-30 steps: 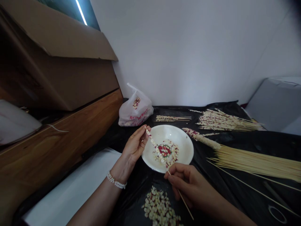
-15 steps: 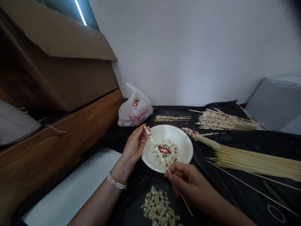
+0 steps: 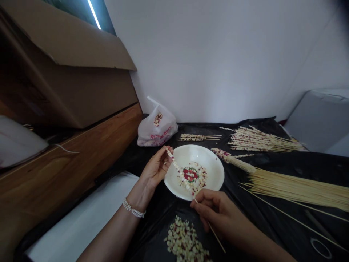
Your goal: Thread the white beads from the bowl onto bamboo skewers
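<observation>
A thin wooden skewer (image 3: 216, 235) slants up from lower right to upper left, threaded with small white and dark-red pieces that look like corn kernels (image 3: 177, 168). My right hand (image 3: 215, 209) pinches its bare lower part. At the upper end, my left hand (image 3: 156, 165) has thumb and fingers closed around the tip and topmost kernels; a loose pale piece shows by its curled fingers. Beneath the skewer is a white bowl (image 3: 215, 174) with loose kernels around a red and green pattern. A pile of kernels (image 3: 185, 240) lies on the black sheet nearer me.
Behind the bowl stand a white plastic bag (image 3: 156, 127) and a few short filled skewers (image 3: 191, 137). Many filled skewers (image 3: 253, 140) lie back right, with a bundle of bare sticks (image 3: 300, 185) below. A cardboard box (image 3: 89, 87) rises at left, before a wall (image 3: 218, 62).
Both hands hold nearly the same pose on the skewer. My left hand has shifted very slightly left; the skewer's lower end sits slightly lower and further right.
</observation>
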Demonstrator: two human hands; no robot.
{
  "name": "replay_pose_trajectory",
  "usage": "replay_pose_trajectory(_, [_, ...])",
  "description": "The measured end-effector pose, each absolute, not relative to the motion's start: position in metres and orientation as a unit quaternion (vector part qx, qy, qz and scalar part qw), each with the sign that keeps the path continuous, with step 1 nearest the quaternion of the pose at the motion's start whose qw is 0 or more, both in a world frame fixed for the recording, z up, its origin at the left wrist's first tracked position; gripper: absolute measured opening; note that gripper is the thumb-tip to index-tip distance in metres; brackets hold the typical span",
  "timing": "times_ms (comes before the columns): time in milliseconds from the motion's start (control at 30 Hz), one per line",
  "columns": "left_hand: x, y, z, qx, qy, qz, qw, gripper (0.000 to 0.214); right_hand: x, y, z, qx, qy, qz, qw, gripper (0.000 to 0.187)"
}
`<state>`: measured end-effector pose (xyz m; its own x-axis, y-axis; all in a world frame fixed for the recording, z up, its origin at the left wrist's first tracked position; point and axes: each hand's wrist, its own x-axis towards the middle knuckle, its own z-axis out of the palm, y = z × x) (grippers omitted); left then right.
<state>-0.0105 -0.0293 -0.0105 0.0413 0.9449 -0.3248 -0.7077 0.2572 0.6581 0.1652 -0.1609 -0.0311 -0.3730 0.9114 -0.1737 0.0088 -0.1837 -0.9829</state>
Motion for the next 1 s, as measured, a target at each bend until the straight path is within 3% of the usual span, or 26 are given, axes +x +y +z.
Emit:
replay_pose_trajectory(633, [-0.013, -0.030, -0.013, 0.191, 0.346, 0.569, 0.721, 0.011, 0.166, -0.160, -0.030, -0.438, -0.538, 0.618, 0.370, 0.031])
replay_pose_trajectory(1000, [-0.005, -0.041, -0.003, 0.185, 0.326, 0.487, 0.789, 0.031, 0.210, -0.140, -0.005, -0.447, -0.513, 0.625, 0.383, 0.039])
